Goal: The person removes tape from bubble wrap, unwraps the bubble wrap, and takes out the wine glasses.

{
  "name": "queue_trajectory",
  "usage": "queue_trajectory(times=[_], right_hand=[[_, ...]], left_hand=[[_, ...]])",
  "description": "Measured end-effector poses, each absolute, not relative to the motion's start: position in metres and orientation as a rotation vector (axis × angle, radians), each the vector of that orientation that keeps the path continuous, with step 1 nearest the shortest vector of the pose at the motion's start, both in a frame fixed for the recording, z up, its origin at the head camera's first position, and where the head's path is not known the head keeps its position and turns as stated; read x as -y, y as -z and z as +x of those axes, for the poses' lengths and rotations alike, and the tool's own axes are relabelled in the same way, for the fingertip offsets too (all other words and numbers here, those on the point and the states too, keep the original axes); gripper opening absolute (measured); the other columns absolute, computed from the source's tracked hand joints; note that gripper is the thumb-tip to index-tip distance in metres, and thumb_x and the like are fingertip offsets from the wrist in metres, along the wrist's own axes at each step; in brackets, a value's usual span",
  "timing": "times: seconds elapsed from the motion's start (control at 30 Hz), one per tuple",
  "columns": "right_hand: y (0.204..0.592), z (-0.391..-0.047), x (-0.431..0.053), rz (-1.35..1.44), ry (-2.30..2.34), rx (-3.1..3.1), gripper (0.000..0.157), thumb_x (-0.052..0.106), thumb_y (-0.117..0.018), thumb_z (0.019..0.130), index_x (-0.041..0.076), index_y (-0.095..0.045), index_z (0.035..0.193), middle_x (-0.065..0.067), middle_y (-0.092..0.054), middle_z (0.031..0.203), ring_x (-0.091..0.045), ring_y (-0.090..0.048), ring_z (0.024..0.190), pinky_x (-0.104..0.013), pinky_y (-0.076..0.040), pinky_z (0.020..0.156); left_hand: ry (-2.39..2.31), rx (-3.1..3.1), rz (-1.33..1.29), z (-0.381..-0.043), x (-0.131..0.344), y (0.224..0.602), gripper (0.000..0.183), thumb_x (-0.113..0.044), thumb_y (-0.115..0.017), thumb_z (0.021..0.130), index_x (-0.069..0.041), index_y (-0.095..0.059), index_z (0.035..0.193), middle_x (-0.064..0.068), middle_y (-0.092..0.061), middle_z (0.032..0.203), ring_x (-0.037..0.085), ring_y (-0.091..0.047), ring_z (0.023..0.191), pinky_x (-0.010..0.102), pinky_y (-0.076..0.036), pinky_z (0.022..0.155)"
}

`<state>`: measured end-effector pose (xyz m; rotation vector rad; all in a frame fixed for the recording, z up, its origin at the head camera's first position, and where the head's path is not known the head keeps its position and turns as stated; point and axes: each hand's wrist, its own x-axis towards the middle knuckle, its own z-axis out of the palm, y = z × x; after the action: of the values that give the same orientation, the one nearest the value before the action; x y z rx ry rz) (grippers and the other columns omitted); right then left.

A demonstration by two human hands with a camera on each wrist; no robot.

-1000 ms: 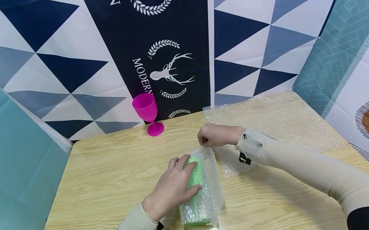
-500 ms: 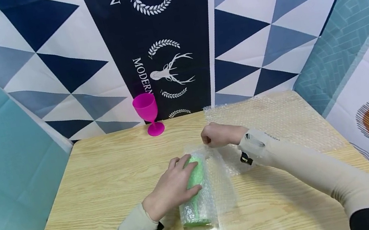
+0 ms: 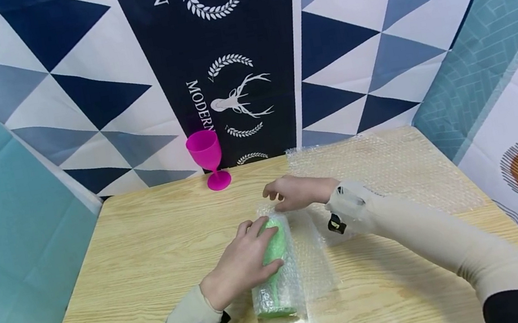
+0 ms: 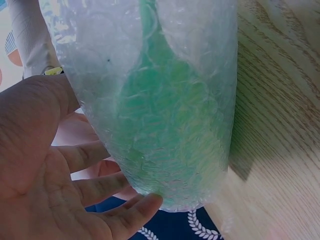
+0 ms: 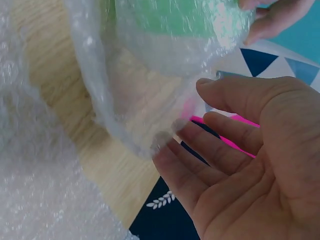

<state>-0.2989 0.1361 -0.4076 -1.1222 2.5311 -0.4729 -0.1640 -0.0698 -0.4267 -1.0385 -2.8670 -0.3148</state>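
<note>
A green goblet (image 3: 274, 243) lies on its side, wrapped in clear bubble wrap (image 3: 287, 288), its foot toward the near edge. Across it, the left hand (image 3: 241, 267) holds the wrapped bowl with spread, bent fingers. The left wrist view shows the goblet bowl (image 4: 167, 115) through the wrap, fingertips against the film. Just beyond the bowl end is the right hand (image 3: 297, 190), its fingers loosely bent and parted. In the right wrist view, its fingertips touch the edge of a loose film end (image 5: 132, 125), which is not pinched. A loose flap (image 3: 315, 260) lies to the goblet's right.
A pink goblet (image 3: 204, 150) stands upright at the table's back edge. A flat sheet of bubble wrap (image 3: 368, 166) covers the back right of the wooden table (image 3: 150, 248). Patterned fabric (image 3: 237, 33) hangs behind the table.
The right hand first drew the film flap rightward, then let go, opened its fingers and moved left toward the bowl end. The left hand stayed in place on the goblet.
</note>
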Motion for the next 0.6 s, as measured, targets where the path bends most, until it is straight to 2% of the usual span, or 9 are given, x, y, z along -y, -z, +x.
queue_trajectory(times=[0.1,0.2,0.33,0.43,0.5,0.6], right_hand=[[0.41,-0.2978,-0.1331,-1.132,0.468,-2.51,0.043,0.005,-0.063,0.095,-0.006,-0.058,0.136,-0.021,-0.07,0.125,-0.031,-0.069,0.113,-0.04,-0.057,0.1],[0.4119,-0.2984,-0.1313,-1.156,0.461,-2.521,0.04,0.0,-0.062,0.093,-0.006,-0.061,0.133,-0.018,-0.074,0.114,-0.026,-0.072,0.101,-0.038,-0.059,0.094],[0.4124,-0.2995,-0.1307,-1.161,0.456,-2.551,0.033,-0.002,-0.065,0.092,-0.003,-0.068,0.125,-0.008,-0.07,0.094,-0.015,-0.062,0.083,-0.031,-0.056,0.082],[0.4127,-0.2992,-0.1312,-1.141,0.454,-2.557,0.018,-0.001,-0.07,0.091,0.002,-0.074,0.109,0.0,-0.064,0.084,-0.011,-0.053,0.075,-0.026,-0.05,0.073],[0.413,-0.2987,-0.1323,-1.138,0.466,-2.561,0.009,0.0,-0.071,0.09,0.005,-0.075,0.097,0.002,-0.064,0.08,-0.01,-0.052,0.072,-0.024,-0.048,0.069],[0.413,-0.2988,-0.1351,-1.155,0.484,-2.578,0.009,0.001,-0.072,0.091,0.009,-0.072,0.085,0.002,-0.066,0.078,-0.009,-0.053,0.07,-0.024,-0.048,0.066]], left_hand=[[0.31,2.864,-1.038,-0.1635,0.0693,0.4271,0.067,-0.043,-0.08,0.088,-0.008,-0.059,0.141,0.018,-0.05,0.151,0.042,-0.052,0.129,0.047,-0.056,0.101],[0.307,2.867,-1.034,-0.1633,0.0687,0.4266,0.067,-0.044,-0.08,0.088,-0.008,-0.06,0.141,0.018,-0.05,0.151,0.041,-0.052,0.128,0.046,-0.056,0.101],[0.316,2.877,-1.025,-0.162,0.0681,0.4254,0.067,-0.044,-0.08,0.088,-0.008,-0.06,0.141,0.018,-0.05,0.151,0.041,-0.052,0.129,0.047,-0.056,0.101],[0.32,2.893,-1.019,-0.161,0.0679,0.4249,0.067,-0.043,-0.079,0.089,-0.008,-0.059,0.141,0.018,-0.05,0.152,0.041,-0.052,0.13,0.047,-0.056,0.101],[0.315,2.897,-1.015,-0.161,0.0677,0.4252,0.067,-0.043,-0.08,0.089,-0.008,-0.059,0.142,0.018,-0.049,0.152,0.041,-0.052,0.13,0.047,-0.055,0.102],[0.305,2.886,-1.017,-0.162,0.0673,0.4251,0.067,-0.043,-0.08,0.088,-0.007,-0.059,0.141,0.019,-0.05,0.151,0.041,-0.052,0.129,0.047,-0.056,0.101]])
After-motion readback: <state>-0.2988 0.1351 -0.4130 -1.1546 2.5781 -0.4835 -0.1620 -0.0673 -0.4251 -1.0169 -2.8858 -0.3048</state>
